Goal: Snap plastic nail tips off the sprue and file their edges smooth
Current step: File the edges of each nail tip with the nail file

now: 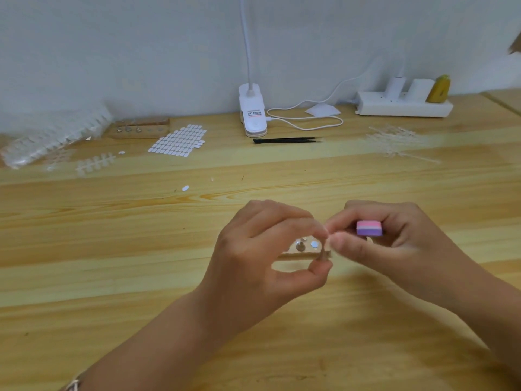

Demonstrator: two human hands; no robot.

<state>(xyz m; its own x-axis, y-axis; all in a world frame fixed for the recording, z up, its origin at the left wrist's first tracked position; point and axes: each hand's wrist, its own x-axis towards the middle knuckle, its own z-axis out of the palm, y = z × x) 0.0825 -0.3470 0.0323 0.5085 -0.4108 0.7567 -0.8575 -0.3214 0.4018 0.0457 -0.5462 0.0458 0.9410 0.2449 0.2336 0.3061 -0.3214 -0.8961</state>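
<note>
Nearest me, the person's left hand (pixel 270 249) pinches what looks like 1 clear nail tip (pixel 322 251) between thumb and forefinger. It's blurred and nearly see-through, so I can't make out its edge. The right hand (pixel 394 244) is curled round a small pink-and-purple buffer block (pixel 369 228), whose end meets the pinch just above the table (pixel 141 277). I'd judge the tip almost weightless, thin, springy and slick. It's best gripped by its 2 long sides close to the filed edge, firmly enough that it can't flick away but not so hard that it creases. Under the hands sits a little wooden holder (pixel 296 254) with a metal stud (pixel 300 246). Farther back lie a sprue strip (pixel 94 164) with tips attached, a sheet of oval tabs (pixel 179 140), black tweezers (pixel 284 140) and, right, a heap of stripped sprues (pixel 394 142). A bag of nail tips (pixel 53 134) sits far left.
</note>
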